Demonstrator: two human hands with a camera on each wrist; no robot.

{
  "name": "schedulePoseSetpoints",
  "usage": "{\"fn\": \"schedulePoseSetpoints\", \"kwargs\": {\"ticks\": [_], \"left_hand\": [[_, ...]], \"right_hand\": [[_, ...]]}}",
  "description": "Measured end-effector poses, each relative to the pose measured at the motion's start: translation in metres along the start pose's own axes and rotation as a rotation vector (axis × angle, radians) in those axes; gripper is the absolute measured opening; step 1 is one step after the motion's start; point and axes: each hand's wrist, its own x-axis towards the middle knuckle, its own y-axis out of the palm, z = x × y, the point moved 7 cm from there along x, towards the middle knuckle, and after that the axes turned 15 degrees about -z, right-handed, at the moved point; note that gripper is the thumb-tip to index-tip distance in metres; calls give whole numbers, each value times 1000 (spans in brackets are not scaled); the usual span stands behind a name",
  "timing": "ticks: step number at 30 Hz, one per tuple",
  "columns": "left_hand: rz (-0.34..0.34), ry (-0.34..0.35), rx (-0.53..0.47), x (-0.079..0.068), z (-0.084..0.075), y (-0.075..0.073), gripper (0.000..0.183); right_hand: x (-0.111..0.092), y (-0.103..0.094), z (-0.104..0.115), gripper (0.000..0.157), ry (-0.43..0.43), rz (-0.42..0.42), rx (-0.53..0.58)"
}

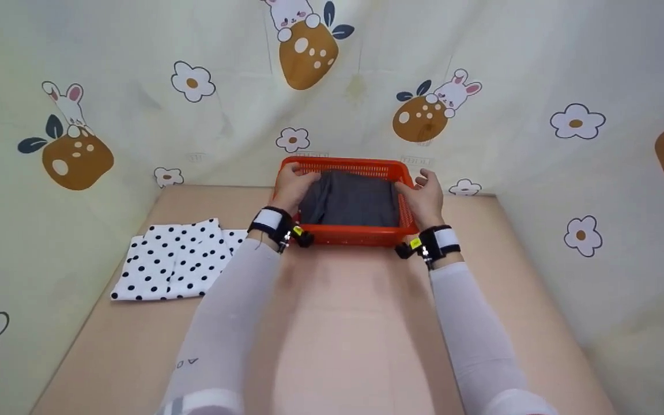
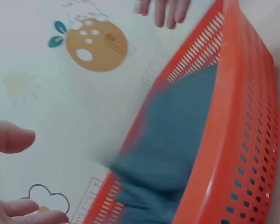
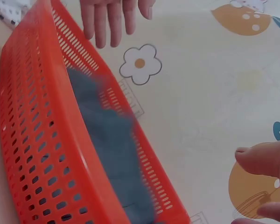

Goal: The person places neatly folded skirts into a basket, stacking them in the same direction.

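Observation:
A folded dark grey cloth point(image 1: 361, 199) lies inside an orange-red plastic basket point(image 1: 355, 236) with perforated walls. My left hand point(image 1: 294, 187) is over the basket's left side, its thumb near the cloth's left edge. On the opposite side, my right hand point(image 1: 426, 199) has its thumb pointing in toward the cloth. Thumb and fingers stand apart on both hands, and nothing shows between them in the wrist views. The cloth point(image 2: 172, 135) appears blurred in the left wrist view, and the basket's front wall point(image 3: 32, 126) hides its lower part in the right wrist view.
A folded white cloth with black dots point(image 1: 173, 262) lies on the beige table point(image 1: 343, 346), left of the basket. Behind the table hangs a pale curtain point(image 1: 361, 115) printed with rabbits and flowers; its folds also run along both sides.

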Motion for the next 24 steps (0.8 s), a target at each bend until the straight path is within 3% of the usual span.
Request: {"fn": "schedulePoseSetpoints", "kwargs": {"ticks": [5,14,18,21,24], "left_hand": [[6,-3,-43,-6,0,-5,73],[9,86,-89,-27,2,-11,62],[41,109,-176,-42,8,-16,55],[91,146,-270,-56,9,-19,49],[131,188,-304,-73,11,-21,46]], "right_hand": [[-8,-6,2,73,-36,-30,42],[-31,3,5,65,-122,78,37],[-61,4,1,62,-172,88,84],[-89,12,2,58,-261,129,84],[-120,24,7,53,-364,185,57]]}}
